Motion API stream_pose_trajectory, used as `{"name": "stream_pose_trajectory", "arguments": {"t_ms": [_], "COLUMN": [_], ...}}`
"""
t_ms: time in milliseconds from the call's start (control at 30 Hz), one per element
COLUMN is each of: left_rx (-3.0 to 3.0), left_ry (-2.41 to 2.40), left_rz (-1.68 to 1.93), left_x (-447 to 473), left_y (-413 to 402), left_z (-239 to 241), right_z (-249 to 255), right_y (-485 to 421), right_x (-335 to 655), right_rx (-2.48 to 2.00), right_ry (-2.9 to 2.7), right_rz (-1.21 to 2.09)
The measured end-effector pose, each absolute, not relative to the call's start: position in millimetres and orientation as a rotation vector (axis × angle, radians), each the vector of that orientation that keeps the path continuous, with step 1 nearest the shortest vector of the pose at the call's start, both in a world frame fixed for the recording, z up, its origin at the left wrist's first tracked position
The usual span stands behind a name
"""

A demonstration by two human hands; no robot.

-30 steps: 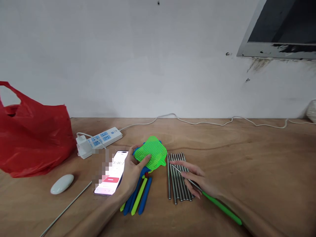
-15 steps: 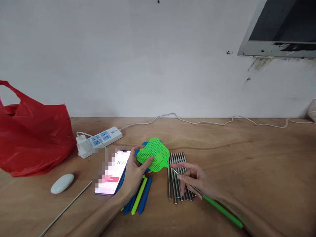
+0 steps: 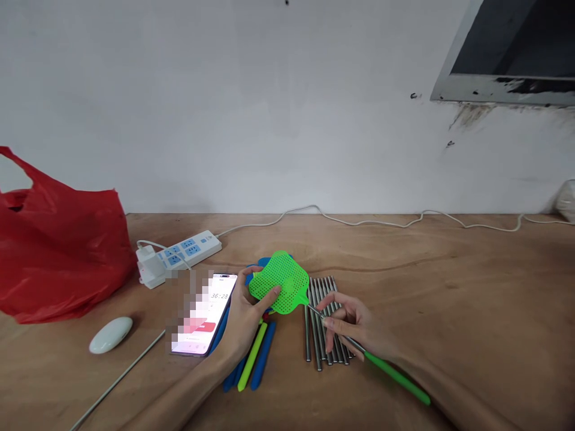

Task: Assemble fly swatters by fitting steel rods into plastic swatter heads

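Note:
My left hand (image 3: 251,311) grips a bright green perforated fly swatter head (image 3: 281,281), thumb on top. In my right hand (image 3: 348,320) is a thin metal rod (image 3: 354,343) with a green handle (image 3: 398,377) at its lower end. The rod's tip meets the short neck of the swatter head; how far it sits inside I cannot tell. Beneath my right hand lies a row of several metal tubes (image 3: 318,335). Blue handles (image 3: 263,356) and a yellow-green handle (image 3: 252,357) lie below my left hand. Blue swatter heads (image 3: 264,261) show partly behind the green one.
A lit phone (image 3: 204,317) showing a timer lies left of my left hand. Further left are a white oval object (image 3: 111,334), a white power strip (image 3: 191,251) with a plug, and a red plastic bag (image 3: 63,257). A white cable (image 3: 359,223) runs along the wall.
My right hand and the green-handled rod have shifted slightly up and left, bringing the rod tip to the swatter head's neck. My left hand has stayed almost still.

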State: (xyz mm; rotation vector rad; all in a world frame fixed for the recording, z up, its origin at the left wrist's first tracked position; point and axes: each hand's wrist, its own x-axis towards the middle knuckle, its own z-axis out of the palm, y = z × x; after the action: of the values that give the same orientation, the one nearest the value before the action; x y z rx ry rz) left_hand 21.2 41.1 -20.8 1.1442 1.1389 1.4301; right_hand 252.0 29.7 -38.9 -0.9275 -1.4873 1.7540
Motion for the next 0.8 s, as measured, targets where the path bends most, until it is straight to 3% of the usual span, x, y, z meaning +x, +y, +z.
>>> {"name": "stream_pose_trajectory", "arguments": {"t_ms": [800], "left_rx": [1.289], "left_ry": [1.158], "left_rz": [1.241], "left_x": [22], "left_y": [34], "left_z": [-30], "right_z": [-41], "right_y": [23], "right_x": [247], "right_rx": [-0.963], "right_ry": [-1.434], "right_rz": [1.677]}}
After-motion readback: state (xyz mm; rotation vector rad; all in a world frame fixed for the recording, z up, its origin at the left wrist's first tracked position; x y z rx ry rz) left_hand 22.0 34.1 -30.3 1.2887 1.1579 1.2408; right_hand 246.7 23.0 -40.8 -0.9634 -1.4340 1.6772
